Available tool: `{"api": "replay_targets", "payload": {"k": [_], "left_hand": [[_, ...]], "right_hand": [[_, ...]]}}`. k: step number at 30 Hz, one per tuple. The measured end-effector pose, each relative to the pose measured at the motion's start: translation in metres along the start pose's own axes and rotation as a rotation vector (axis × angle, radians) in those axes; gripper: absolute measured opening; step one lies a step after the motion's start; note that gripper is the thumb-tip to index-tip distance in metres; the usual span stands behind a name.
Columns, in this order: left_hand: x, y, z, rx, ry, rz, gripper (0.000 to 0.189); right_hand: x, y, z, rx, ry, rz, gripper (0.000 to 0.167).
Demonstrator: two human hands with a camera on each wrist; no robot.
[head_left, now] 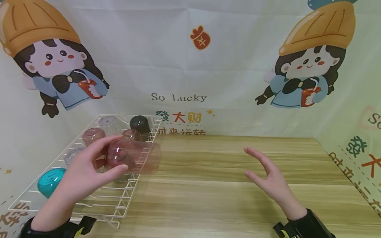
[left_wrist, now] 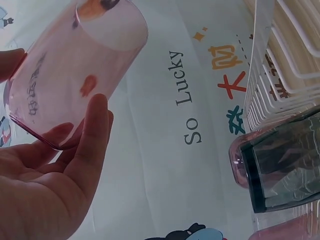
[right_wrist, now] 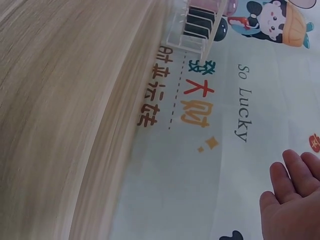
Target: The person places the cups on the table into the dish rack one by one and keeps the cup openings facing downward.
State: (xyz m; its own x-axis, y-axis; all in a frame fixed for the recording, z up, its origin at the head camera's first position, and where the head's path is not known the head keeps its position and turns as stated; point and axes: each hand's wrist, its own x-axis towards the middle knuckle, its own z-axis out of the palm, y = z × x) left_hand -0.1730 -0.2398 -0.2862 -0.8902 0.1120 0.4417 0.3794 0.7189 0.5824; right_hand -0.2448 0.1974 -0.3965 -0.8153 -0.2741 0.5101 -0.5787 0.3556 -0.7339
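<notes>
My left hand grips a clear pink plastic cup round its base, over the white wire rack. The cup lies sideways in the air, its mouth toward the right. In the left wrist view, thumb and fingers curl round the cup's bottom end. My right hand hovers above the wooden table, fingers apart and holding nothing; the right wrist view shows the hand's relaxed fingers at the lower right.
Upturned cups stand on the rack: a teal cup at the near left, a black cup at the back right, a pink cup and a clear cup. The wooden table extends right to a printed cloth backdrop.
</notes>
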Motion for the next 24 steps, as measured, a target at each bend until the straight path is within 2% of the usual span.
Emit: {"api": "replay_targets", "payload": {"k": [12,24], "left_hand": [[-0.008,-0.011,-0.013,0.058,-0.036,-0.030,0.066],[-0.018,-0.030,-0.018,0.097,-0.059,-0.017,0.059]], "right_hand": [[-0.002,0.002,-0.007,-0.053,0.002,0.032,0.063],[-0.007,0.010,-0.010,-0.117,0.000,0.044,0.064]]}}
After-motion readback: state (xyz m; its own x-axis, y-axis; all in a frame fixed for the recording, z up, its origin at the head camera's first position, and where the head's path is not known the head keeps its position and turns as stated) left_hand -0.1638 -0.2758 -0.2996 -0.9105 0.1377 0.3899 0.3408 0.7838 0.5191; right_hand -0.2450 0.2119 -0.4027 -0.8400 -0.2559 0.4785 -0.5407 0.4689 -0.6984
